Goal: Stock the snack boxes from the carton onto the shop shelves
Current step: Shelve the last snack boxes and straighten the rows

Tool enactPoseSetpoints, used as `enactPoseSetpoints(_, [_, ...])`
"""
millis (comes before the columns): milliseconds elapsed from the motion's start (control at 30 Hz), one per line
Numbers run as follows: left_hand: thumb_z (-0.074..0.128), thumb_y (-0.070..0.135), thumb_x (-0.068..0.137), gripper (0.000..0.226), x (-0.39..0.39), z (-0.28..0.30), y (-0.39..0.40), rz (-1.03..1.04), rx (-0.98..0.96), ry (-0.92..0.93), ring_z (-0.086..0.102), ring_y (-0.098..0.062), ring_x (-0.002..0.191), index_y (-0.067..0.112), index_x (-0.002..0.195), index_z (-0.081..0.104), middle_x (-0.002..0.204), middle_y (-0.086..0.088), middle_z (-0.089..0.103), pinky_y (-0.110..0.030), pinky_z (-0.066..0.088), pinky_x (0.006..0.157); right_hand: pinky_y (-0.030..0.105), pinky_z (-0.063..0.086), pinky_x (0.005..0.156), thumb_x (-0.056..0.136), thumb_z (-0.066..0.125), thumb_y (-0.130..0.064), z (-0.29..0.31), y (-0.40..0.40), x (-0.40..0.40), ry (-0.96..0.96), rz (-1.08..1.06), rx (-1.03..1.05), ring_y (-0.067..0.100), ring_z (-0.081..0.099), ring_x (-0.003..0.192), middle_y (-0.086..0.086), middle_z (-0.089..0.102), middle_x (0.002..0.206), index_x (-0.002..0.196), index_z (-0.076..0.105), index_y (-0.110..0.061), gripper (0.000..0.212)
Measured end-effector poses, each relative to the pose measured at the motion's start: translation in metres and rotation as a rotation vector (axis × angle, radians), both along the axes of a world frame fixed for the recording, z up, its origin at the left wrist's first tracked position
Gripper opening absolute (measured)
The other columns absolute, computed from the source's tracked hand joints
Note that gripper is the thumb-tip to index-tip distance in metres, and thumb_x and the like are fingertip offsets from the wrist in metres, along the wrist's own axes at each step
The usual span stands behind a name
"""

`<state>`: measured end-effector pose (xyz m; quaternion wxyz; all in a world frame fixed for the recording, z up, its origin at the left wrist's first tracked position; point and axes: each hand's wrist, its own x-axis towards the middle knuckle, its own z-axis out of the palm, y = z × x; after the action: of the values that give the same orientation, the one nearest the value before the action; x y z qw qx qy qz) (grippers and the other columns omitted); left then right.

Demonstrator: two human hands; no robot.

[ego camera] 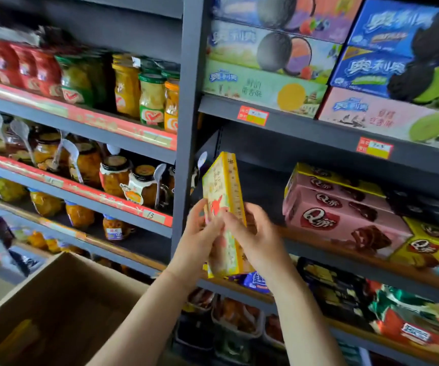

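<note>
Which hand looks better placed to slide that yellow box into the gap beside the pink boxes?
Probably the right hand: it grips the yellow box on the side nearest the pink boxes. The left hand holds the far side.

grey shelf — pink boxes, stacked

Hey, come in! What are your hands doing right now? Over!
Left hand and right hand both grip tall yellow-edged snack box, upright before empty shelf gap. Pink cake boxes right. Nothing blocking.

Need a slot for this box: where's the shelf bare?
Bare shelf lies between the grey upright and the pink Q boxes, behind the yellow snack box. Oreo boxes crowd the shelf above; jars fill the left bay.
</note>
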<state>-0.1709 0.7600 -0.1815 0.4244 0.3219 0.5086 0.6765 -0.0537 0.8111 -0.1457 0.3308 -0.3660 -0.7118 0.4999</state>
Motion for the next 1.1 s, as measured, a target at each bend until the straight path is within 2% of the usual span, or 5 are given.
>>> enactPoseSetpoints(200, [0.059, 0.008, 0.098, 0.048, -0.048, -0.023, 0.017, 0.063, 0.053, 0.174, 0.068, -0.007, 0.097, 0.03, 0.138, 0.044, 0.121, 0.009, 0.062, -0.026, 0.056, 0.08, 0.031, 0.055, 0.072, 0.081, 0.074, -0.03, 0.013, 0.019, -0.008, -0.132, -0.313, 0.077, 0.012, 0.068, 0.09, -0.008, 0.071, 0.098, 0.105, 0.062, -0.028, 0.027])
enactPoseSetpoints(367, [0.057, 0.013, 0.097, 0.054, -0.076, -0.041, 0.044, 0.076, -0.023, 0.956, 0.035, -0.019, 0.142, 0.016, 0.149, 0.041, 0.152, 0.0, 0.041, -0.034, 0.033, 0.116, 0.038, 0.051, 0.077, 0.091, 0.06, -0.032, 0.047, 0.044, -0.027, -0.575, -0.415, 0.53, 0.027, 0.062, 0.103, 0.003, 0.064, 0.115, 0.126, 0.051, -0.02, 0.038])
enactPoseSetpoints(500, [0.052, 0.027, 0.097, 0.068, -0.083, -0.043, 0.059, -0.021, -0.195, 1.394, 0.018, -0.021, 0.151, 0.02, 0.158, 0.022, 0.165, 0.0, 0.017, -0.042, 0.022, 0.121, 0.043, 0.042, 0.089, 0.095, 0.058, -0.027, 0.065, 0.075, -0.053, -0.933, -0.413, 0.825, 0.034, 0.051, 0.119, 0.011, 0.051, 0.13, 0.14, 0.042, -0.022, 0.049])
enactPoseSetpoints(800, [0.05, 0.026, 0.096, 0.073, -0.091, -0.05, 0.058, -0.087, -0.204, 1.413, 0.027, -0.019, 0.147, 0.026, 0.159, 0.013, 0.166, 0.007, 0.008, -0.041, 0.031, 0.117, 0.051, 0.024, 0.115, 0.095, 0.053, -0.01, 0.036, 0.165, -0.072, -1.236, -0.261, 0.616, 0.031, 0.032, 0.141, 0.006, 0.037, 0.155, 0.153, 0.031, -0.034, 0.067])
enactPoseSetpoints(1100, [0.05, 0.031, 0.096, 0.074, -0.091, -0.052, 0.064, -0.085, -0.212, 1.447, 0.031, -0.022, 0.145, 0.025, 0.159, 0.012, 0.167, 0.005, 0.006, -0.043, 0.034, 0.113, 0.051, 0.02, 0.118, 0.098, 0.055, -0.027, 0.023, 0.166, -0.073, -1.189, -0.315, 0.67, 0.034, 0.026, 0.144, 0.013, 0.027, 0.158, 0.158, 0.013, -0.02, 0.073])
